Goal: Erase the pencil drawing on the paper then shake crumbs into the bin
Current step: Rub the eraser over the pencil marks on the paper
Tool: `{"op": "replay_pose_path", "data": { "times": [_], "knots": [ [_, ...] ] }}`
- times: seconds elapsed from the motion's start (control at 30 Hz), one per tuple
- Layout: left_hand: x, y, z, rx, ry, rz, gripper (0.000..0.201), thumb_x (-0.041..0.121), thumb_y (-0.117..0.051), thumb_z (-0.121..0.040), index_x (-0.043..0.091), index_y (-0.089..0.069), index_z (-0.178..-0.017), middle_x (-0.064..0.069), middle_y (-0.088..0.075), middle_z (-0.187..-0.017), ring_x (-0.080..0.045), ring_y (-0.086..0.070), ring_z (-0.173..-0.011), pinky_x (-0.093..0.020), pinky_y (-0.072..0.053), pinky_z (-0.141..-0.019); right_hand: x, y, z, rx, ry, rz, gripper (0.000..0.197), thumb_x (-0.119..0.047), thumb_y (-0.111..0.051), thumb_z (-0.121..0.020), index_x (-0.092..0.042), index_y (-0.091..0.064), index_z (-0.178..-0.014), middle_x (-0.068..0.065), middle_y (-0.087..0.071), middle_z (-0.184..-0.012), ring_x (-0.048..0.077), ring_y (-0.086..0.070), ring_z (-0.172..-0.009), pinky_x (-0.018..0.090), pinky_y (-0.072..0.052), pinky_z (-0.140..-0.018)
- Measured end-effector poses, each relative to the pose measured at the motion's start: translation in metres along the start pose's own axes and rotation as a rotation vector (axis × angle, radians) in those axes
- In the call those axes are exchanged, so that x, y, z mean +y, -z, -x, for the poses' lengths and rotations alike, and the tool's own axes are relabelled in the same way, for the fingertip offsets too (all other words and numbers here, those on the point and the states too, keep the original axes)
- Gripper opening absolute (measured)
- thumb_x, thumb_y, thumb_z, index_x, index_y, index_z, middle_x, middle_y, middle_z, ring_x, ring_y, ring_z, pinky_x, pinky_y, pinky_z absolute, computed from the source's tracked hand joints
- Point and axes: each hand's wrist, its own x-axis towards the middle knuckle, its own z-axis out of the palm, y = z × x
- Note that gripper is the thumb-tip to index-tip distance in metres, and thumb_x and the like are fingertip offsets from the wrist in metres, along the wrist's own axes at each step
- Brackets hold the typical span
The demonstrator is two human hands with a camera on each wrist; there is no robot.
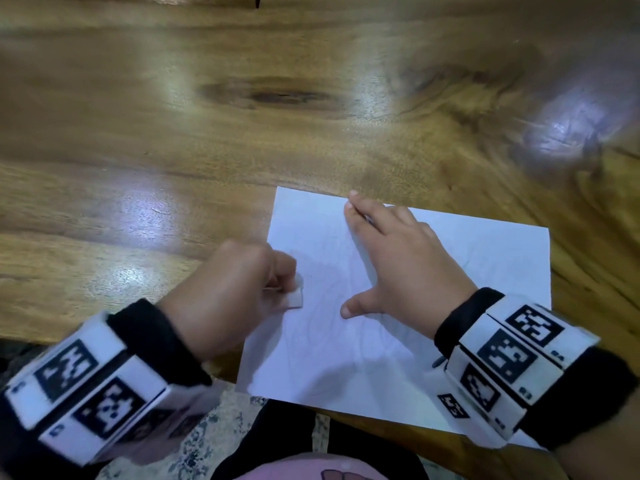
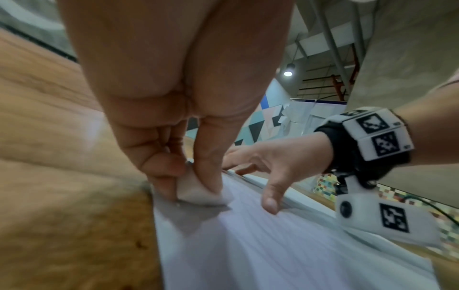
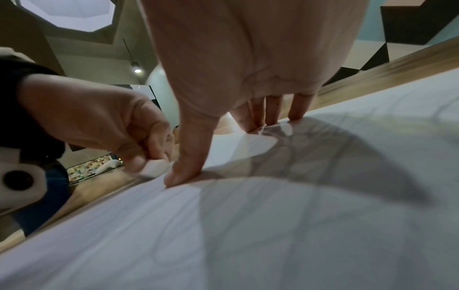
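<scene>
A white sheet of paper (image 1: pixel 398 368) with faint pencil lines lies at the near edge of the wooden table (image 1: pixel 207 133). My left hand (image 1: pixel 242 292) pinches a small white eraser (image 1: pixel 294 299) and presses it onto the paper's left part. In the left wrist view the eraser (image 2: pixel 198 193) sits between thumb and fingertips on the paper (image 2: pixel 285 245). My right hand (image 1: pixel 391 258) lies flat on the paper with straight, spread fingers and holds it down. The right wrist view shows those fingers (image 3: pixel 270 113) on the sheet (image 3: pixel 298 225), with the eraser (image 3: pixel 155 167) beside the thumb.
The table's near edge runs under the paper, which overhangs it slightly toward my lap (image 1: pixel 304 469). A dark knot (image 1: pixel 273 95) marks the wood farther back. No bin shows in any view.
</scene>
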Motion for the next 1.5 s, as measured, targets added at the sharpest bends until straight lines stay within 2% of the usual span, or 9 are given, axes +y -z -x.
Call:
{"op": "replay_pose_path", "data": {
  "times": [0.2,0.37,0.57,0.8,0.93,1.1,1.2,1.37,1.5],
  "knots": [
    [0.011,0.02,-0.049,0.265,0.034,-0.017,0.015,0.02,-0.073,-0.071,0.011,-0.065,-0.079,0.0,-0.055,-0.067,-0.016,-0.047,-0.064,-0.02,-0.024,-0.052,0.001,-0.001,0.0,-0.011,0.005,0.017,0.118,-0.062,-0.071,-0.064,-0.027,0.002,-0.149,-0.013,0.009,-0.156,0.015,-0.006,-0.137,0.03,-0.016,-0.109],
    [0.0,0.005,-0.005,0.059,-0.003,0.014,0.04,0.027,-0.073,-0.07,0.028,-0.041,-0.047,0.009,-0.045,-0.047,-0.002,-0.047,-0.049,-0.009,-0.034,-0.049,-0.001,0.002,-0.001,-0.03,0.024,0.038,0.111,-0.062,-0.07,-0.065,-0.04,0.001,-0.147,-0.009,0.009,-0.156,0.017,-0.004,-0.135,0.033,-0.016,-0.108],
    [-0.003,0.014,-0.034,0.271,0.04,0.047,0.012,0.022,-0.073,-0.072,0.015,-0.063,-0.072,0.002,-0.056,-0.06,-0.006,-0.045,-0.054,-0.003,-0.031,-0.047,-0.004,0.001,0.0,-0.022,0.006,0.078,0.112,-0.065,-0.068,-0.064,-0.038,0.002,-0.147,-0.005,0.008,-0.156,0.018,-0.005,-0.135,0.035,-0.017,-0.109],
    [-0.01,0.001,0.006,0.046,0.02,0.03,0.031,0.023,-0.072,-0.071,0.029,-0.048,-0.053,0.006,-0.055,-0.058,-0.001,-0.052,-0.058,-0.007,-0.036,-0.054,-0.004,0.0,-0.001,-0.007,0.007,0.073,0.111,-0.066,-0.068,-0.064,-0.037,0.0,-0.148,-0.006,0.006,-0.156,0.018,-0.007,-0.133,0.035,-0.017,-0.108],
    [-0.005,0.013,-0.024,0.271,0.04,-0.018,0.01,0.009,-0.069,-0.073,0.016,-0.063,-0.068,0.0,-0.053,-0.068,-0.018,-0.046,-0.062,-0.01,-0.027,-0.052,-0.004,-0.001,0.0,-0.002,0.002,0.078,0.112,-0.065,-0.068,-0.064,-0.037,0.001,-0.147,-0.006,0.007,-0.155,0.018,-0.006,-0.132,0.035,-0.016,-0.108],
    [-0.011,0.003,0.012,0.064,0.056,0.005,0.044,0.013,-0.071,-0.072,0.029,-0.039,-0.047,0.01,-0.048,-0.053,0.0,-0.042,-0.054,-0.014,-0.028,-0.05,-0.004,-0.001,-0.001,-0.003,0.005,0.068,0.111,-0.064,-0.068,-0.065,-0.037,0.001,-0.147,-0.007,0.007,-0.155,0.018,-0.006,-0.133,0.034,-0.016,-0.109],
    [-0.01,0.0,0.012,0.079,0.046,0.051,0.025,0.011,-0.072,-0.069,0.024,-0.055,-0.057,0.014,-0.051,-0.058,0.002,-0.046,-0.059,-0.008,-0.035,-0.055,-0.004,-0.001,0.0,-0.005,0.007,0.064,0.111,-0.064,-0.068,-0.065,-0.037,0.001,-0.147,-0.006,0.007,-0.155,0.018,-0.006,-0.132,0.034,-0.016,-0.108],
    [0.004,0.007,-0.028,0.245,0.011,0.011,0.01,0.015,-0.07,-0.072,0.016,-0.061,-0.069,0.001,-0.051,-0.066,-0.019,-0.047,-0.064,-0.008,-0.027,-0.049,-0.004,-0.002,0.0,0.001,0.007,0.066,0.112,-0.064,-0.069,-0.064,-0.037,0.001,-0.148,-0.007,0.008,-0.156,0.018,-0.005,-0.134,0.035,-0.016,-0.109],
    [0.001,-0.006,0.006,0.037,-0.062,0.018,0.023,0.029,-0.066,-0.07,0.019,-0.05,-0.056,0.005,-0.048,-0.057,-0.021,-0.047,-0.059,-0.011,-0.027,-0.052,-0.002,-0.003,-0.001,0.004,0.008,0.059,0.113,-0.064,-0.069,-0.063,-0.037,0.001,-0.148,-0.006,0.008,-0.156,0.018,-0.004,-0.135,0.035,-0.016,-0.109]
  ]
}}
